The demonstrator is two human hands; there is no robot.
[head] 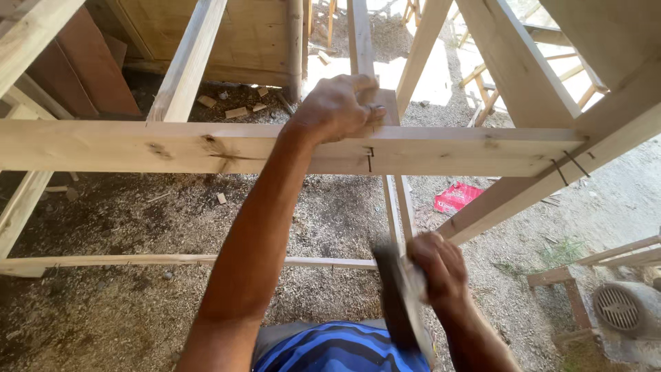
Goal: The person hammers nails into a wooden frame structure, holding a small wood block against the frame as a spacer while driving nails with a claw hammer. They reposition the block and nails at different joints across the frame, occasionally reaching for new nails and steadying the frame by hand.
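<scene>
Two bare hands in view, one per arm. Left hand [339,107] laid over the top edge of the one long horizontal beam [172,147], fingers curled and gripping there, right where a narrow upright board [360,41] meets the beam. Just right of and below this hand, a few short dark pencil marks [370,158] on the beam face. Right hand [436,267] lower and nearer to the body, clenched around the handle of one hammer [399,303]; hammer blurred, dark head just left of the fist, details not to tell. Between the two hands, two thin slats [398,207] running down from the beam. Further right of the left hand, one slanted beam [551,182] with two more dark marks. Below the hands, ground covered with sawdust [138,227]; one red wrapper [456,197] lying to the upper right of the right hand. One grey round machine housing [628,310] far right of the right hand. Blue striped shirt [337,348] just left of the right wrist.
</scene>
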